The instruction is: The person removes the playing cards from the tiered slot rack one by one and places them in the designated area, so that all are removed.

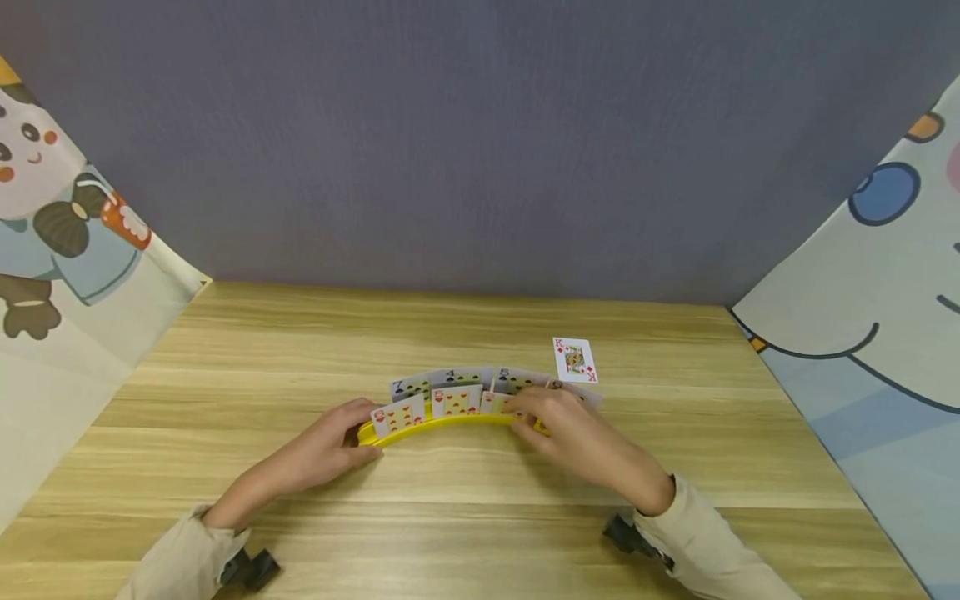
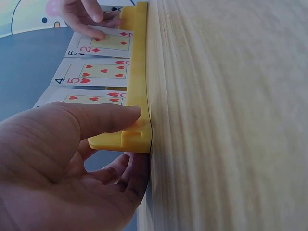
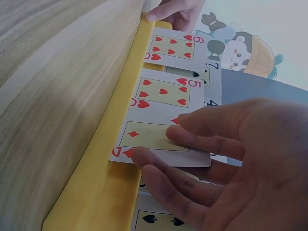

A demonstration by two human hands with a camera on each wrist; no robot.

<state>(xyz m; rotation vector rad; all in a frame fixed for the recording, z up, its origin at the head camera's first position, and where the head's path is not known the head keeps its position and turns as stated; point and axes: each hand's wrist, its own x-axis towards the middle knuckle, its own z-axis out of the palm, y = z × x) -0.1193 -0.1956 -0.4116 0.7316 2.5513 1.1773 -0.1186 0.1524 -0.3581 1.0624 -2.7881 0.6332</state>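
Note:
A curved yellow card holder (image 1: 442,422) stands on the table with playing cards upright in two rows. My left hand (image 1: 330,446) grips its left end, thumb in front and fingers behind. In the front row are the six of hearts (image 3: 175,49) and the five of hearts (image 3: 163,91). To their right, my right hand (image 1: 573,429) pinches the two of diamonds (image 3: 156,132), whose lower edge is at the holder. Black-suit cards stand behind, among them a seven (image 1: 408,388), a four (image 1: 459,377) and a five (image 1: 517,379); the hand partly hides those at right.
The king of diamonds (image 1: 575,361) lies face up on the wooden table (image 1: 300,333), behind the holder's right end. A grey panel (image 1: 465,150) rises at the back. Cartoon-printed panels (image 1: 67,208) flank the table.

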